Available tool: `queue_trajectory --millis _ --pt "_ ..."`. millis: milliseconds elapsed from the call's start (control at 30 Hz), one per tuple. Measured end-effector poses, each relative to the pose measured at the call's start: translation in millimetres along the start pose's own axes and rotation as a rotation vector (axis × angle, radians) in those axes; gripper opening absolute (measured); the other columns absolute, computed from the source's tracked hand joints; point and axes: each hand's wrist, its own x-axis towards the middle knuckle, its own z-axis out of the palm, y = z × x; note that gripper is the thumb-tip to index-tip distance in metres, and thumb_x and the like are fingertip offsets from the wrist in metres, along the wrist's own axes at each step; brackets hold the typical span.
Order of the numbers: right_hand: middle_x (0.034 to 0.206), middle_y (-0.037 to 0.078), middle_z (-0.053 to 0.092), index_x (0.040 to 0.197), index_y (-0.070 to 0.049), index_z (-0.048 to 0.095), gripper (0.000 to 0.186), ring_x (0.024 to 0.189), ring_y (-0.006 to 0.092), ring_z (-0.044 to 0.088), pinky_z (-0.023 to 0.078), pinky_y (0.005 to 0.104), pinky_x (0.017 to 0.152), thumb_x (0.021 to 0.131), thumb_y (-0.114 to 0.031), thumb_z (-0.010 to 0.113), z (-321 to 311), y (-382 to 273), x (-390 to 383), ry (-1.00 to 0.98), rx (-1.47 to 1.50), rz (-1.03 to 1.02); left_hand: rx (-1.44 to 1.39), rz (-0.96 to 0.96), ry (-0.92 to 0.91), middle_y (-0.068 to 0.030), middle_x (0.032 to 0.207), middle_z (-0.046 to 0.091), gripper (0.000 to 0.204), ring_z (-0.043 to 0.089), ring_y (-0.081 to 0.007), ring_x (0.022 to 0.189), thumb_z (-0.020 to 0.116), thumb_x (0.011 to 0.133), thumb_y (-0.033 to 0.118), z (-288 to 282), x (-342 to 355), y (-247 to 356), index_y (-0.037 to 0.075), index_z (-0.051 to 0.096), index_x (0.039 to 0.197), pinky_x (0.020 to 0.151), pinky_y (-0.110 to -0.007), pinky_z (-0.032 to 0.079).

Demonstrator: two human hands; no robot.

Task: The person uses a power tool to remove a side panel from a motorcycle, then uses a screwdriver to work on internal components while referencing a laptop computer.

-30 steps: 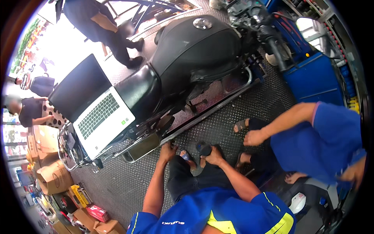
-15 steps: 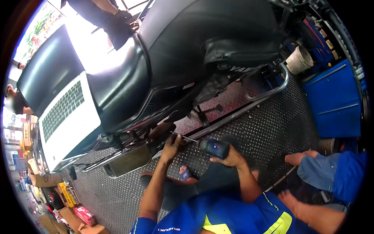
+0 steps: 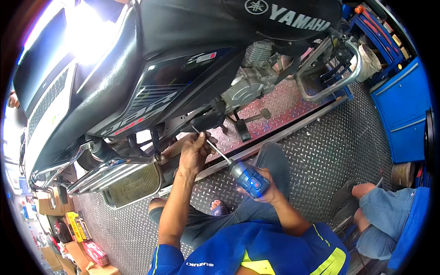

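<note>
My right hand (image 3: pixel 268 189) is wrapped around a blue and black cordless drill (image 3: pixel 250 178), low in front of me. From its chuck a long thin metal bit (image 3: pixel 219 152) points up and left toward the motorcycle. Close to the tip, the thumb and fingers of my left hand (image 3: pixel 194 152) are closed around this bit. The tip lies by the underside of the black motorcycle (image 3: pixel 183 75), behind its engine (image 3: pixel 247 89). Whether it touches a part there I cannot tell. Just right of the tip is a black foot pedal (image 3: pixel 242 130).
A metal footrest plate (image 3: pixel 133 185) juts out left of my arm. A chrome guard bar (image 3: pixel 334 94) stands at the front of the motorcycle. An open laptop (image 3: pixel 48 103) lies on its seat. Another person's bent leg (image 3: pixel 385 211) is at right, below a blue cabinet (image 3: pixel 403 110).
My view has moved closer to the motorcycle's side. The drill now tilts more steeply toward the motorcycle, and the left hand is nearer its underside, still on the bit.
</note>
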Motion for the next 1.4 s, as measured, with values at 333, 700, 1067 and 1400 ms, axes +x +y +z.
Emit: queue_trajectory --millis 333,700,1067,1400 --pt "0.126 0.019 0.068 0.138 0.003 0.055 0.077 0.106 0.0351 0.071 0.057 0.0408 0.091 0.069 -0.013 0.084 11 -14 1 0.304 -0.38 -0.122 0.0 0.014 -0.214 -0.0143 0.091 0.07 0.024 0.066 -0.0213 0.075 0.06 0.102 0.019 22 44 5 -0.001 0.059 0.115 0.067 -0.032 0.052" --pt "0.127 0.021 0.067 0.141 0.002 0.051 0.081 0.109 0.039 0.068 0.056 0.042 0.094 0.069 -0.017 0.083 30 1 9 0.27 -0.377 -0.123 0.044 0.053 -0.177 -0.015 0.093 0.069 0.02 0.062 -0.0194 0.074 0.055 0.103 0.012 16 55 17 0.001 0.056 0.12 0.06 -0.03 0.048" --pt "0.122 0.024 0.068 0.135 0.007 0.055 0.075 0.108 0.0399 0.069 0.055 0.0421 0.096 0.071 -0.022 0.082 47 4 16 0.305 -0.45 -0.19 0.098 0.013 -0.208 -0.0134 0.102 0.07 0.027 0.066 -0.0188 0.078 0.056 0.103 0.014 -6 65 17 -0.003 0.059 0.124 0.059 -0.029 0.05" --pt "0.115 0.02 0.071 0.133 0.007 0.056 0.066 0.097 0.0328 0.073 0.057 0.039 0.087 0.077 -0.02 0.081 58 2 23 0.345 -0.49 -0.15 0.092 0.022 -0.237 -0.0138 0.086 0.073 0.023 0.06 -0.015 0.062 0.056 0.105 0.022 -8 73 17 0.0 0.064 0.107 0.055 -0.027 0.047"
